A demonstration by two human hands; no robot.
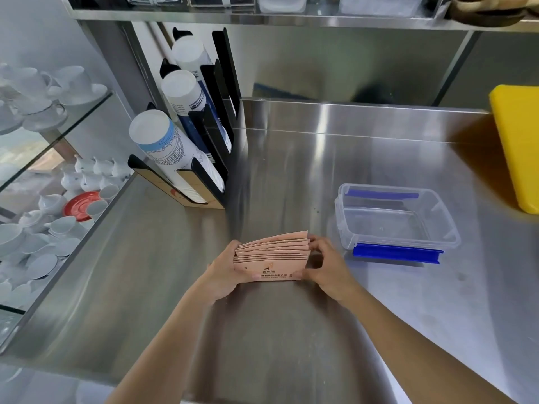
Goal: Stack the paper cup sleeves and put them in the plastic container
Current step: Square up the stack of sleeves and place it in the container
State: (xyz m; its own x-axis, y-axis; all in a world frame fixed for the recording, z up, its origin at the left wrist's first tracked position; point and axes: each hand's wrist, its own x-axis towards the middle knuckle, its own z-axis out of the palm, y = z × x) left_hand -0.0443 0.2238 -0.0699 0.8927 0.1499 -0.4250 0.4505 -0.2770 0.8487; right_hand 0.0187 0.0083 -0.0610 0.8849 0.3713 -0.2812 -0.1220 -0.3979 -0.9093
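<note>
A stack of several flat pinkish paper cup sleeves (272, 256) is held on edge over the steel counter, fanned slightly at the top. My left hand (226, 272) grips its left end and my right hand (328, 268) grips its right end. The clear plastic container (339, 225) with blue clip latches stands open and holds nothing, a short way to the right of my right hand.
A black rack with stacks of paper cups (180, 147) stands at the back left. A yellow board (517, 147) leans at the far right. Glass shelves with white cups and saucers (43, 199) lie to the left. A steel shelf (291, 18) runs overhead.
</note>
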